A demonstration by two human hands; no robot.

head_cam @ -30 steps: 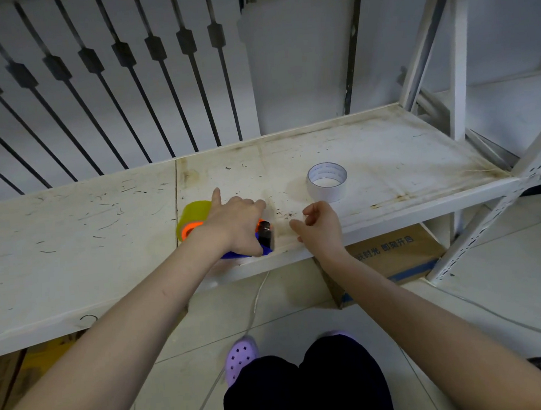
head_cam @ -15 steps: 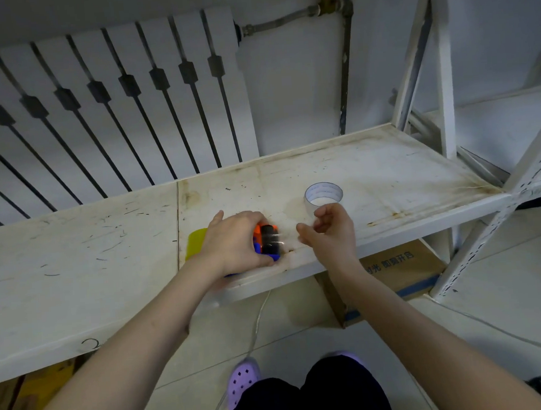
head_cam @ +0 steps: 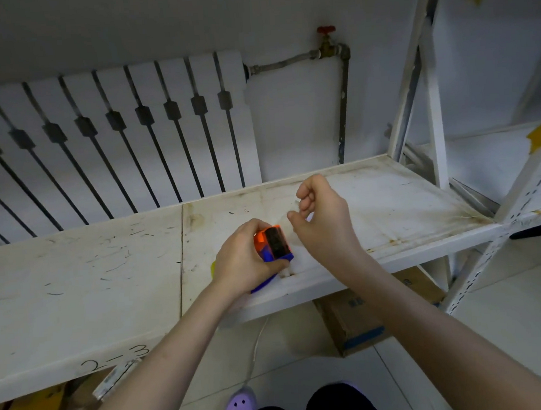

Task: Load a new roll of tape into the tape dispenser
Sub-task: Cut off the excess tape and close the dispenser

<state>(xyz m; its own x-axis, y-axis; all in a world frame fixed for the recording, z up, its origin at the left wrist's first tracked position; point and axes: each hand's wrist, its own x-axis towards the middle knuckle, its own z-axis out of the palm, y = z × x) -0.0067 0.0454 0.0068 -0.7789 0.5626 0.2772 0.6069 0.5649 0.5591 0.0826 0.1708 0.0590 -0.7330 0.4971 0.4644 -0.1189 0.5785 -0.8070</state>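
Observation:
My left hand (head_cam: 239,263) is clamped around the tape dispenser (head_cam: 273,244), an orange and blue body with a black roller facing up, held at the shelf's front edge. A sliver of the yellow tape roll (head_cam: 213,268) on it shows behind my wrist. My right hand (head_cam: 323,223) hovers just right of and above the dispenser, thumb and fingers pinched together. A faint pale strip seems to run from the dispenser to those fingertips. The white tape roll on the shelf is hidden behind my right hand.
The worn white shelf (head_cam: 406,201) runs left to right, with metal uprights (head_cam: 434,113) at its right end. A radiator (head_cam: 114,135) and a pipe with a red valve (head_cam: 328,44) are behind. A cardboard box (head_cam: 360,323) sits on the floor below.
My left hand has tilted the dispenser up so its roller faces me. My right hand rose up and away from the dispenser's front, and now covers the white roll. The camera tilted upward.

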